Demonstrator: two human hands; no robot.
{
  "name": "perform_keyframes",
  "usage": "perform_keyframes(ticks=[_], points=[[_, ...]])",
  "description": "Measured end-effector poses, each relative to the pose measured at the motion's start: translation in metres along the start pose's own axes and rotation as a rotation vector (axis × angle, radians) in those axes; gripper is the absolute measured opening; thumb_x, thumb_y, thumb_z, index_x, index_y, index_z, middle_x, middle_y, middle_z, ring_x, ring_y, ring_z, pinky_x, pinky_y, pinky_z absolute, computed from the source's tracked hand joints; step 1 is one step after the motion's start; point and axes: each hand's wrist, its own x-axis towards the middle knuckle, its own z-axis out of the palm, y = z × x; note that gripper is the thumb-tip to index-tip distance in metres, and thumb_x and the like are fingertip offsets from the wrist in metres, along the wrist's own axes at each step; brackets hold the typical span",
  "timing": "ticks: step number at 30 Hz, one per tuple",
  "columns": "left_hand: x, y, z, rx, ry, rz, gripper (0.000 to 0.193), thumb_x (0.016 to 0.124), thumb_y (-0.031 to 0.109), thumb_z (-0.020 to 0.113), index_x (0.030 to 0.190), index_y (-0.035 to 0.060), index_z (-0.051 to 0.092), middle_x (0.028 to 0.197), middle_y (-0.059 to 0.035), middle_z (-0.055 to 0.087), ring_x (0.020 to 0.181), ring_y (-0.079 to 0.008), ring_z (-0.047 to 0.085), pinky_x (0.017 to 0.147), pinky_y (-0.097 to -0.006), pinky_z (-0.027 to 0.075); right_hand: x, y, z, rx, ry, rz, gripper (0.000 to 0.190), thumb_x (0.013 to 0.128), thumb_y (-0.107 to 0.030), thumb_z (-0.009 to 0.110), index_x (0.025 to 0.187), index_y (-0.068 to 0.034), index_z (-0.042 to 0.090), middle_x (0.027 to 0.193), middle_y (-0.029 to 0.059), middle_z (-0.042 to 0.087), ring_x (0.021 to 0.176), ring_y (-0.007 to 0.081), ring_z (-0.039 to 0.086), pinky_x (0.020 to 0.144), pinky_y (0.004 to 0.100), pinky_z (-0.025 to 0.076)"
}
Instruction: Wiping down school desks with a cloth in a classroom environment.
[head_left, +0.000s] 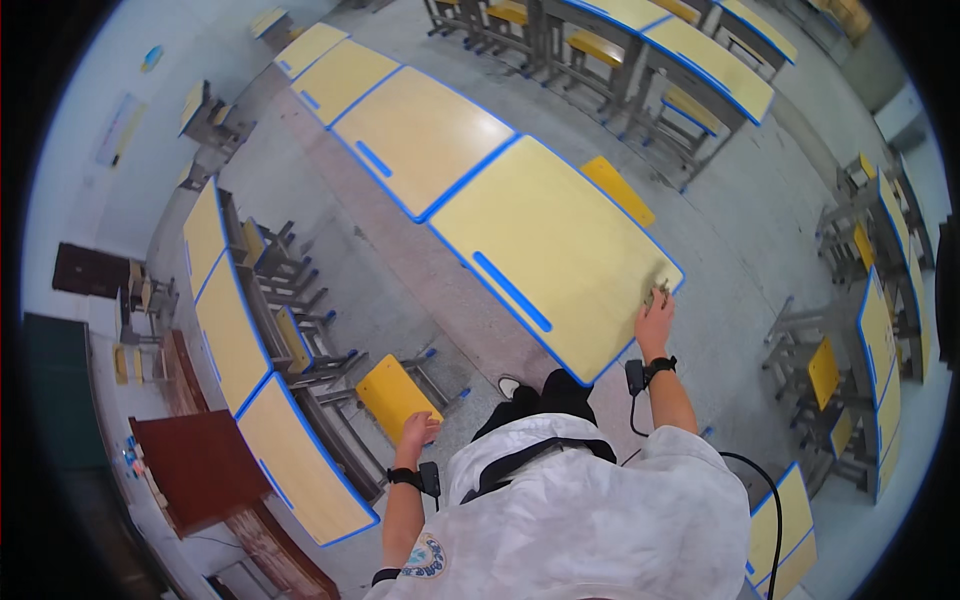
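My right hand (655, 319) reaches to the near right corner of a pale yellow school desk (547, 232) with blue edging. Its fingers are on a small, dark olive, crumpled-looking thing (660, 288) at the desktop, mostly hidden by them and too small to name surely. My left hand (421, 430) hangs low on the left with nothing in it, fingers loosely apart. Below and behind it in the view lies the yellow seat of a stool (397, 397); whether they touch I cannot tell.
More desks (427, 127) continue the row ahead. Another desk row (300, 450) stands left, with stools tucked beside it. A brown lectern (199, 469) is at lower left. Further desks (877, 337) line the right wall. A black cable (776, 495) runs behind my right side.
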Motion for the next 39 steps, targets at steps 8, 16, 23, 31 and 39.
perform_keyframes(ticks=[8,16,23,31,39], points=[[0.008,-0.103,-0.046,-0.384,0.058,-0.114,0.039,0.097,0.034,0.049,0.124,0.0056,0.053,0.110,-0.0184,0.067,0.106,-0.0307,0.065,0.088,-0.0441,0.053,-0.043,-0.056,0.030,-0.199,0.020,-0.014,0.046,0.085,-0.008,0.059,0.131,-0.006,0.050,0.134,0.0286,0.046,0.127,0.0460,0.044,0.107,0.0527,0.037],[0.043,-0.130,-0.034,-0.289,-0.155,-0.297,0.041,0.094,0.031,0.050,0.121,0.0010,0.056,0.109,-0.0160,0.067,0.090,-0.0276,0.066,0.081,-0.0396,0.054,-0.030,-0.064,0.033,-0.210,-0.138,0.152,0.060,0.083,-0.012,0.060,0.140,-0.007,0.043,0.135,0.0300,0.044,0.127,0.0468,0.043,0.109,0.0520,0.035],[0.100,-0.011,-0.046,-0.065,-0.071,-0.274,0.035,0.093,0.028,0.051,0.115,0.0026,0.060,0.098,-0.0134,0.068,0.083,-0.0248,0.068,0.073,-0.0407,0.054,-0.026,-0.090,0.053,-0.417,-0.063,0.411,0.048,0.086,-0.014,0.060,0.134,-0.013,0.050,0.135,0.0225,0.045,0.127,0.0412,0.042,0.105,0.0516,0.038],[0.173,0.164,-0.072,0.295,-0.073,0.013,0.037,0.094,0.032,0.051,0.117,0.0039,0.059,0.096,-0.0129,0.070,0.082,-0.0232,0.068,0.066,-0.0376,0.055,0.035,-0.108,0.067,-0.403,0.056,0.667,0.032,0.082,-0.011,0.060,0.114,-0.013,0.055,0.126,0.0110,0.054,0.111,0.0359,0.051,0.088,0.0494,0.044],[0.274,0.332,-0.099,0.479,-0.165,0.046,0.031,0.096,0.031,0.052,0.103,0.0021,0.063,0.091,-0.0121,0.069,0.082,-0.0244,0.068,0.066,-0.0379,0.056,0.120,-0.194,0.112,0.146,0.049,0.252,0.039,0.072,-0.007,0.066,0.111,-0.009,0.063,0.121,0.0160,0.056,0.115,0.0385,0.051,0.097,0.0496,0.043]])
